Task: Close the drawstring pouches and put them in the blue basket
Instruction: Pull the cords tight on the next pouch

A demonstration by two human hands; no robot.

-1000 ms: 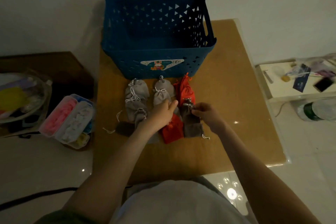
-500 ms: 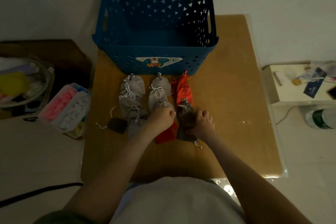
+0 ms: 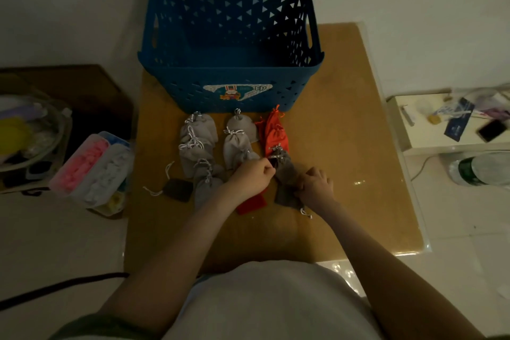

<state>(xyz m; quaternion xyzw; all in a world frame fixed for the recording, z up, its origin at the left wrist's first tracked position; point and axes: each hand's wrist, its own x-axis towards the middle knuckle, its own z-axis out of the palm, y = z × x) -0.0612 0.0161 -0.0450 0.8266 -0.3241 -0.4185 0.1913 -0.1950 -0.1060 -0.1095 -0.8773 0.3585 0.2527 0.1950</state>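
The basket (image 3: 176, 77) is parked at the far edge of the bench (image 3: 345, 146), about midway along it. Just in front of it the pouches (image 3: 237, 143) are laid out in three rough columns running toward the near edge. Grey ones are lined up in the left and middle columns, and orange-red ones make up the far part of the right column. All of them are out on the bench.

One grey pouch (image 3: 285, 167), toward the near end of the right column, is being handled by both hands. Its mouth is pinched by the curled fingers (image 3: 266, 171) of the left hand (image 3: 252, 178). Whether it's the cord or the cloth rim that's caught can't be told. The mouth looks partly open and dark inside. The pouch's lower end is gripped by the right hand (image 3: 314, 185), with the fingers clenched into the fabric.

A flat red pouch (image 3: 251, 205) is partly covered by the left wrist. A dark pouch (image 3: 178, 189) is lying flat nearer the left edge, its cord trailing loose.

Off the bench, a clear box (image 3: 91, 174) of pink and white stuff can be seen on the floor to the left, and a bottle (image 3: 480, 168) to the right.
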